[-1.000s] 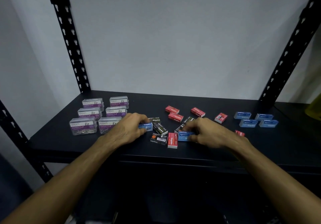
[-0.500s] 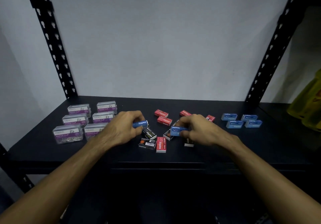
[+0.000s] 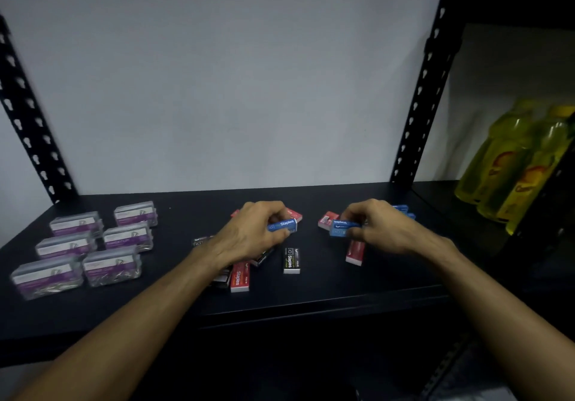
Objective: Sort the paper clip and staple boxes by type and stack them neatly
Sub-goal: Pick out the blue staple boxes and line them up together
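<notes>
Black shelf (image 3: 311,295), blue staple boxes (image 3: 282,225) gripped in both hands (image 3: 249,235)

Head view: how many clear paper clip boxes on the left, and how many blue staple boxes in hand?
Clear plastic paper clip boxes with purple labels: 6
Blue cardboard staple boxes in hand: 2, one in the left hand, one in the right hand
Total: 8

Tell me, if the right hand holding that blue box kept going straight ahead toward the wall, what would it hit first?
Probably the blue staple boxes grouped just behind the right hand, which holds a blue staple box. They are partly hidden by the hand, so depth is uncertain.
</notes>
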`<state>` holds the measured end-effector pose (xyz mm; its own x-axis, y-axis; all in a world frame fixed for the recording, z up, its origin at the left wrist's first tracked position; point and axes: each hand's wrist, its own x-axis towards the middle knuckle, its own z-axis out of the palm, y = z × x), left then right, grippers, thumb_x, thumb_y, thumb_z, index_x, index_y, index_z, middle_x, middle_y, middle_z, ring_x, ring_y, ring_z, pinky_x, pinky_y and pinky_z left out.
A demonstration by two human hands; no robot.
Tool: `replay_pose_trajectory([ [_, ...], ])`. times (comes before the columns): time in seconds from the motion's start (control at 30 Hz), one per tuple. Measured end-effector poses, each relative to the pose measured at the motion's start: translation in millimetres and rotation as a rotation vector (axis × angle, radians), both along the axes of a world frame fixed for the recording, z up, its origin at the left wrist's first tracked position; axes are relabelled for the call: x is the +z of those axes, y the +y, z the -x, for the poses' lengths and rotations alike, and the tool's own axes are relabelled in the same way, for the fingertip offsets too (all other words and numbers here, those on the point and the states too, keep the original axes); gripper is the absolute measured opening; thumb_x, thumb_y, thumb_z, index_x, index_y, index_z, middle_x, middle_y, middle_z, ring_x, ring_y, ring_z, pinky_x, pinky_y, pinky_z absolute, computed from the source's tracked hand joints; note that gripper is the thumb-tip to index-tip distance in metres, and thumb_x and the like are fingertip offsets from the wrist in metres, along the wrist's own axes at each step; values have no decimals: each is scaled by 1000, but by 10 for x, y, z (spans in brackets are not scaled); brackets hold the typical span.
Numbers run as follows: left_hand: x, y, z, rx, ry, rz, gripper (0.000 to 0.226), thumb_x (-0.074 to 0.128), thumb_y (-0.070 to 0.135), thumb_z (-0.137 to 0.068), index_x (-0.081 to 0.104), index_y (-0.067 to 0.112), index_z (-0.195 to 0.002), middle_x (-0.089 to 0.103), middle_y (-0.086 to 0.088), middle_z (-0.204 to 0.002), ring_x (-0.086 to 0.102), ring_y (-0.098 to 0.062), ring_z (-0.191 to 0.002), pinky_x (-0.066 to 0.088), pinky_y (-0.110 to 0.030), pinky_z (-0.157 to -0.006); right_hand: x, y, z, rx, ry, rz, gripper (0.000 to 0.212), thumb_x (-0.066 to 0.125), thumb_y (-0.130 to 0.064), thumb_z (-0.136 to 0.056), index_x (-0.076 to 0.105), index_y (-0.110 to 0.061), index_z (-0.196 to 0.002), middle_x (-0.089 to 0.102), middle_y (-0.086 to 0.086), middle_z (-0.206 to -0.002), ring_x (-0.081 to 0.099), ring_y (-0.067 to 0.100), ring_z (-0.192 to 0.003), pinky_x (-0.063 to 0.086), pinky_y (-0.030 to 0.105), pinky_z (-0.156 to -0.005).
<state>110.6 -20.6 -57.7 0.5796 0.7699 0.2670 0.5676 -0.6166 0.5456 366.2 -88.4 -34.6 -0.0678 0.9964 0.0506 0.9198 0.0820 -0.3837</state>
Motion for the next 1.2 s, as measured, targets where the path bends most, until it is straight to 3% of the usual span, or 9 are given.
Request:
replay_pose_trajectory([
  [0.27, -53, -83, -835, -141, 20, 33, 13, 70, 27, -87, 67, 23, -100, 70, 9, -91, 65, -5, -82, 57, -31, -75, -163, -193, -645, -127, -5, 57, 9, 69, -23, -88, 68, -31, -92, 67, -10, -87, 61, 4, -77, 48, 23, -68],
  [0.4, -160, -141, -1193, -153, 21, 25, 11, 73, 25, -85, 66, 26, -94, 69, 11, -86, 66, -4, -79, 58, -34, -74, -242, -269, -903, -182, -25, 43, 6, 69, -21, -86, 69, -26, -87, 66, -9, -81, 62, 6, -75, 48, 25, -67],
  [0.6, -279, -192, -1585, -123, 45, -31, 12, 72, 22, -82, 61, 27, -85, 68, 11, -79, 63, -2, -73, 54, -29, -70, -333, -281, -1149, -225, -49, 56, 10, 68, -23, -90, 68, -32, -93, 65, -13, -90, 60, 1, -81, 42, 20, -69],
  [0.8, -346, -182, -1773, -122, 94, -108, 16, 71, 25, -83, 54, 26, -84, 66, 7, -79, 62, -12, -74, 49, -31, -65, -425, -281, -1251, -242, -43, 44, 8, 66, -22, -88, 70, -28, -93, 67, -12, -89, 63, 5, -83, 54, 35, -80],
  [1.07, -339, -207, -1944, -154, 183, -252, 16, 66, 24, -86, 50, 24, -88, 65, 3, -85, 62, -19, -80, 45, -31, -65, -452, -280, -1319, -243, -22, 15, 12, 67, -18, -87, 71, -28, -93, 68, -11, -89, 63, 5, -83, 53, 33, -80],
  [1.2, -351, -202, -1931, -198, 199, -270, 20, 69, 35, -86, 54, 24, -91, 64, 6, -88, 60, -16, -83, 43, -30, -67, -465, -291, -1325, -242, -4, 4, 14, 67, -17, -88, 71, -28, -96, 69, -11, -92, 63, 5, -86, 52, 31, -82],
])
